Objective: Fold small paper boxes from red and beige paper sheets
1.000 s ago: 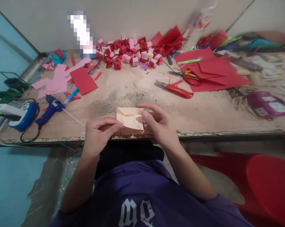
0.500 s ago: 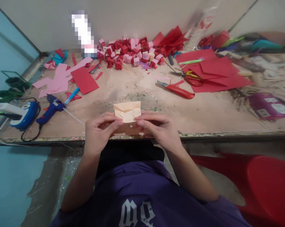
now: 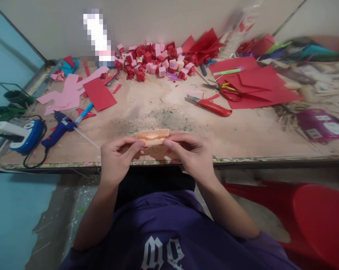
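Observation:
A small piece of pale peach folded paper (image 3: 152, 134) is held above the table's front edge. My left hand (image 3: 118, 157) pinches its left end between thumb and fingers. At the opposite end, my right hand (image 3: 193, 155) grips it the same way. The lower part of the paper is folded up toward me, so it looks like a narrow strip with a raised back edge. Its underside, and some of the fingertips behind it, are hidden.
Behind lie a utility knife (image 3: 211, 106), scissors (image 3: 228, 92) and red paper sheets (image 3: 250, 82). A heap of small red and pink paper boxes (image 3: 155, 60) lines the wall. At left are a blue glue gun (image 3: 59, 129) and pink paper (image 3: 64, 93).
The paper has tilted and its front part has folded up, so it shows as a narrower strip. Both hands keep their hold in nearly the same place.

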Action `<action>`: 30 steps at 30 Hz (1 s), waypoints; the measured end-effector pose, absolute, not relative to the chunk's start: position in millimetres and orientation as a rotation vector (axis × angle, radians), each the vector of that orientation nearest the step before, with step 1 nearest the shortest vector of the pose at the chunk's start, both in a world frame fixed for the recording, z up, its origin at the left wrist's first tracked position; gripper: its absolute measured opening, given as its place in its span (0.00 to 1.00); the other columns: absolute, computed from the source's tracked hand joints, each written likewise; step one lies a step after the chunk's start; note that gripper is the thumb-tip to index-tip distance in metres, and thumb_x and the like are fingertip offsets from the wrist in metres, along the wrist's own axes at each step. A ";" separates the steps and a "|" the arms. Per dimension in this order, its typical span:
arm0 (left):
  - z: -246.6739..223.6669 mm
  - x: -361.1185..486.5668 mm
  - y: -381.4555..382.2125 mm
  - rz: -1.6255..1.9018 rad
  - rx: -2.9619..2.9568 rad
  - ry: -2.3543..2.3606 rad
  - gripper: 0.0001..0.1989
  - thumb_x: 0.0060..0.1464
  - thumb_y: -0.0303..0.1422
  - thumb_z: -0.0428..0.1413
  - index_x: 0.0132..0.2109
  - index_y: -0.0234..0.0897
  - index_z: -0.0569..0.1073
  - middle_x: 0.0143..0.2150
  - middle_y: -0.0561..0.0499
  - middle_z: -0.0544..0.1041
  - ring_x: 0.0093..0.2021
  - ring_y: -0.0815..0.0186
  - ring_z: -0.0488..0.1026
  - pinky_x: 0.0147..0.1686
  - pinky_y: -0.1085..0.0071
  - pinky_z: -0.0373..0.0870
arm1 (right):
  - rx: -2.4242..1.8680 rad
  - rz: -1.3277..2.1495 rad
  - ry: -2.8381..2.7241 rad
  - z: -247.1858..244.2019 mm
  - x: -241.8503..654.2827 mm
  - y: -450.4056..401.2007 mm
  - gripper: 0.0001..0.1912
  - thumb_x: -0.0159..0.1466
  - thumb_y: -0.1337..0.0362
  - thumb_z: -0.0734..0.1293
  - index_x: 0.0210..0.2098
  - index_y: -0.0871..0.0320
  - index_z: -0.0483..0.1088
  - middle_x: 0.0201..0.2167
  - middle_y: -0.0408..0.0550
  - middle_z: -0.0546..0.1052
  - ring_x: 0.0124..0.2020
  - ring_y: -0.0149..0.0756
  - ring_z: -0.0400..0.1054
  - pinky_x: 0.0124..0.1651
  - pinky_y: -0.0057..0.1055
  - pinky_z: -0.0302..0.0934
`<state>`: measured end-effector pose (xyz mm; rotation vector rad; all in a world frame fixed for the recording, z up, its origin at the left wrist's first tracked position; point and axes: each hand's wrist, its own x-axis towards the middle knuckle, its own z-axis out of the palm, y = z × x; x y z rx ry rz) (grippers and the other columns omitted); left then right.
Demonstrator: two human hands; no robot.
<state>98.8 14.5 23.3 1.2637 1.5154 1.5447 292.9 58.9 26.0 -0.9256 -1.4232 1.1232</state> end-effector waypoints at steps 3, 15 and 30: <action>23.1 100.6 14.3 1.518 1.207 1.470 0.08 0.55 0.36 0.69 0.33 0.37 0.81 0.26 0.53 0.82 0.24 0.67 0.81 0.26 0.75 0.79 | -0.957 1.122 -1.421 27.9 292.3 56.6 0.04 0.62 0.60 0.79 0.31 0.51 0.84 0.36 0.47 0.86 0.39 0.42 0.81 0.44 0.40 0.78; 26.8 95.5 15.8 1.381 1.442 1.418 0.11 0.55 0.37 0.69 0.43 0.38 0.81 0.39 0.49 0.84 0.35 0.64 0.82 0.34 0.74 0.78 | -0.937 1.164 -1.540 27.3 292.3 54.9 0.06 0.63 0.58 0.78 0.33 0.53 0.83 0.36 0.47 0.86 0.35 0.39 0.80 0.36 0.35 0.75; 25.1 91.2 17.0 1.295 1.412 1.400 0.08 0.59 0.36 0.65 0.34 0.38 0.84 0.29 0.51 0.83 0.28 0.67 0.77 0.27 0.75 0.73 | -0.926 1.371 -1.437 23.8 292.5 55.9 0.11 0.60 0.59 0.80 0.42 0.53 0.82 0.37 0.46 0.85 0.35 0.38 0.80 0.39 0.36 0.77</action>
